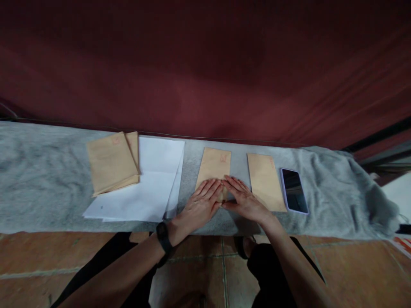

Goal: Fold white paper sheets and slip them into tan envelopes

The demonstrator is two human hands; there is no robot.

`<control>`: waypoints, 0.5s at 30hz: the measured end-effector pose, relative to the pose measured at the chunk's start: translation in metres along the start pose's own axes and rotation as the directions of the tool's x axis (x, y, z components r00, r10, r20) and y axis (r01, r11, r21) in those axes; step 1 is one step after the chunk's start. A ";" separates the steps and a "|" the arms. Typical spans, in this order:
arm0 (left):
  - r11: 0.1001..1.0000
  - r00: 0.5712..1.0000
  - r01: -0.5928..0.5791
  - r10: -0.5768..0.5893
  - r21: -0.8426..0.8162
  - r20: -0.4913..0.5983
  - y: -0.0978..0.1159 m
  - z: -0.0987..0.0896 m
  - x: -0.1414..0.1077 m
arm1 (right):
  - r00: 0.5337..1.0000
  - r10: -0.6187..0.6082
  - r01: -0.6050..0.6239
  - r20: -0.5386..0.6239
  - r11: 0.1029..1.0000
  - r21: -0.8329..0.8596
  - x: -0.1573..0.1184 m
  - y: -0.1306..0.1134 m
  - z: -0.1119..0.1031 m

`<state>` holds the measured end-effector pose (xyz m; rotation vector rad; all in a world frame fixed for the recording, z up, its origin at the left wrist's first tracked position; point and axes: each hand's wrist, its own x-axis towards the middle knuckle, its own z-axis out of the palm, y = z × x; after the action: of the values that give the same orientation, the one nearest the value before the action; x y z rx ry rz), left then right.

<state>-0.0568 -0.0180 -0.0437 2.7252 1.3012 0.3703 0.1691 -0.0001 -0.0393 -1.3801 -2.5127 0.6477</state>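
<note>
Both hands lie palm down over the near part of a brown kraft envelope [212, 164] at the middle of the cloth-covered desk [192, 171]. The left hand [202, 201] is flattened, its fingers nearly straight and close together; the right hand [242, 201] is likewise spread flat, its fingertips meeting the left's. Neither visibly grips anything, though the palms are hidden. They cover the envelope's near end, so its lower edge and any fold there cannot be made out; its red print, toward 1 o'clock, is too small to read.

From this envelope, a second kraft envelope [266, 182] lies at 3 o'clock, just beside the right hand, with fainter red marks. Farther out that way is a smartphone [294, 190] in a lilac case, its screen dark.

At 9 o'clock lie white paper sheets [154, 192], overlapped at their 10 o'clock side by a stack of kraft envelopes [112, 162]; how many it holds is unclear. A black wristband [163, 237] circles the left wrist, its face hard to discern. Both forearms are cut off at 6 o'clock.
</note>
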 end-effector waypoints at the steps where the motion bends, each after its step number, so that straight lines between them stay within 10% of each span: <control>1: 1.000 1.000 0.005 -0.005 -0.001 0.008 0.001 0.002 -0.001 | 1.000 -0.004 0.004 0.002 1.000 0.001 0.000 0.000 -0.001; 15: 0.998 0.999 -0.023 0.025 0.054 -0.032 0.007 0.009 0.001 | 0.969 0.066 -0.075 -0.237 0.997 -0.031 0.031 -0.027 0.033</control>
<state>-0.0485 -0.0219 -0.0506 2.7927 1.3067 0.3890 0.1196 0.0046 -0.0571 -1.4709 -2.3105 0.4195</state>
